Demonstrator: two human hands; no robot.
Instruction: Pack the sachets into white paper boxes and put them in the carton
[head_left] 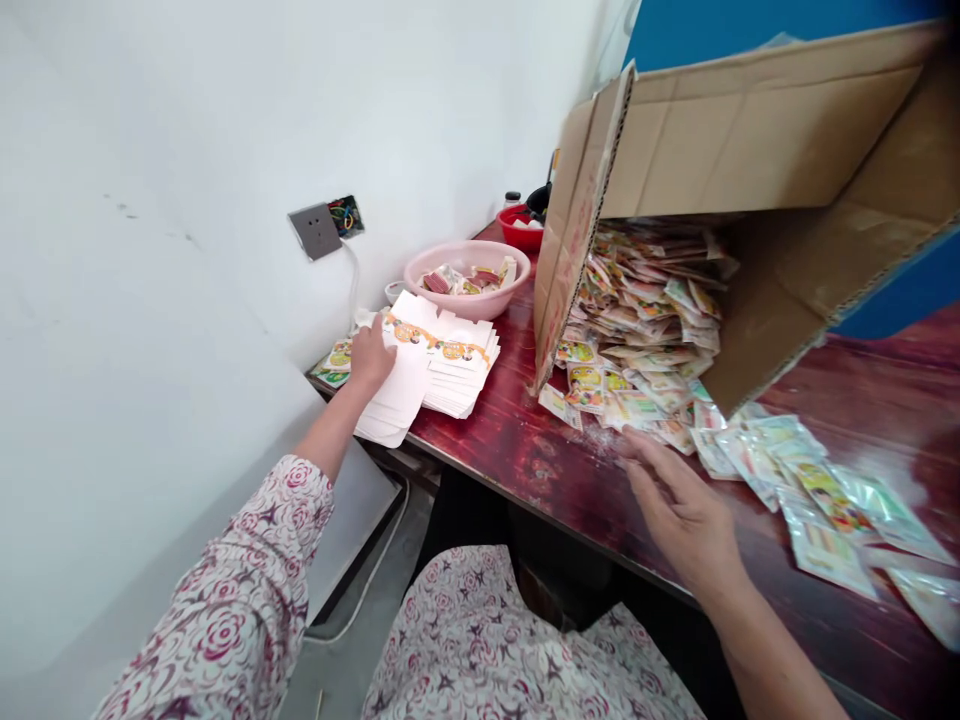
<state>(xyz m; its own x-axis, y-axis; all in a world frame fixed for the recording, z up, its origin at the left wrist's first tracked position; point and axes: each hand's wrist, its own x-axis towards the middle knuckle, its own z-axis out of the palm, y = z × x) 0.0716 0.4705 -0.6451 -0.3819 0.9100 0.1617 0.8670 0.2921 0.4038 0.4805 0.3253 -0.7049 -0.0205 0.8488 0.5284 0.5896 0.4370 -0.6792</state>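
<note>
My left hand (371,355) reaches to the far left of the dark red table (540,460) and rests on a stack of flat white printed cards (435,365), fingers curled at its top sheet. My right hand (679,505) lies flat on the table with its fingers stretched out, touching the edge of a heap of small shiny printed packets (637,400). The packets spill out of a big cardboard box (750,130) tipped on its side. More packets (817,490) lie spread to the right of my hand.
A pink bowl (469,275) with packets stands behind the cards, a red bowl (521,228) farther back. A wall socket (316,230) with a cable sits on the white wall. My lap in patterned cloth is below the table's edge.
</note>
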